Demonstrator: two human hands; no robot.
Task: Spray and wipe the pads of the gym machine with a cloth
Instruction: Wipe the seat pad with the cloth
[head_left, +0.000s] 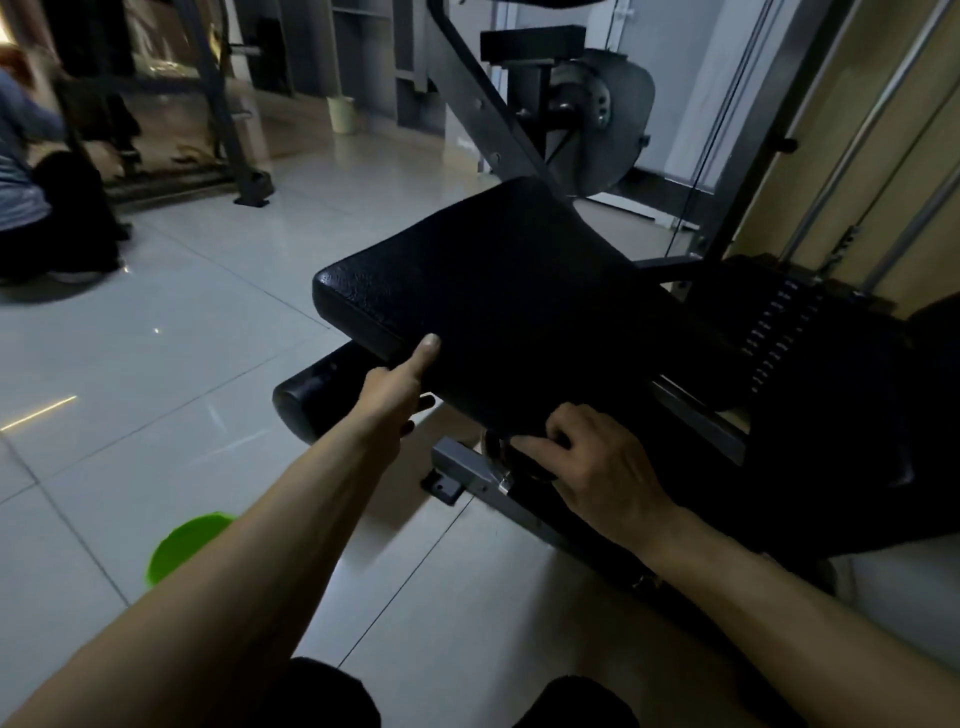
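At the near-left edge of the black textured vinyl seat pad (493, 291), the left hand (400, 387) grips the rim, thumb laid on top and fingers tucked beneath. Just right of that grip, the right hand (602, 462) curls its fingers against something dark under the pad's near edge. I cannot tell whether that is a cloth or a machine part, nor whether the hand truly holds it. Below the left grip lies a black cylindrical roller pad (311, 400), and beneath the right hand runs a grey steel frame bar (467, 470). Farther out, a bright green round plastic object (182, 540) sits on the floor. No spray bottle shows and the dim seat shows no wet sheen, so spraying and wiping seem barely begun, if at all.
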